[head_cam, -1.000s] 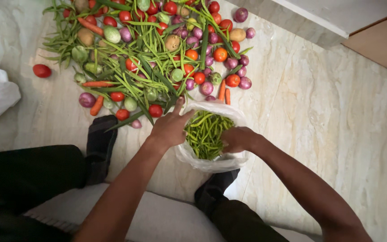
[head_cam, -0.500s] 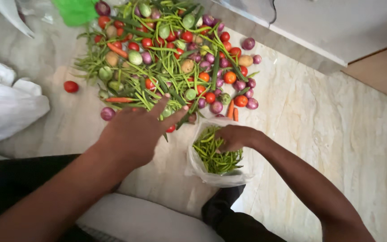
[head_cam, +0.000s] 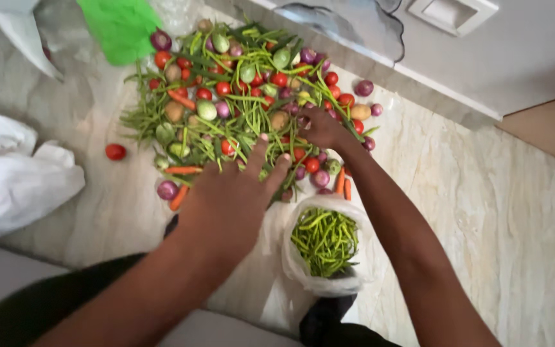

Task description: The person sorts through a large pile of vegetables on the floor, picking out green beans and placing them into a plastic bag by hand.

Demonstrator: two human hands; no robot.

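Right hand [head_cam: 319, 126] reaching into vegetable pile [head_cam: 239, 96], grip unclear. Left hand [head_cam: 236, 196] hovering, fingers spreading wide, beside bag of green chillies [head_cam: 325, 241].

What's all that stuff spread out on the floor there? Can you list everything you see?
long green beans: many, green, heaped on the marble floor
small round tomatoes: many, red, in the heap, one apart at left
carrots: several, orange, at heap edges
small purple onions: many, scattered
clear plastic bag of green chillies: one, near the feet
white cloth: one, left
green bag: one, top
left hand: over the heap
right hand: in the heap
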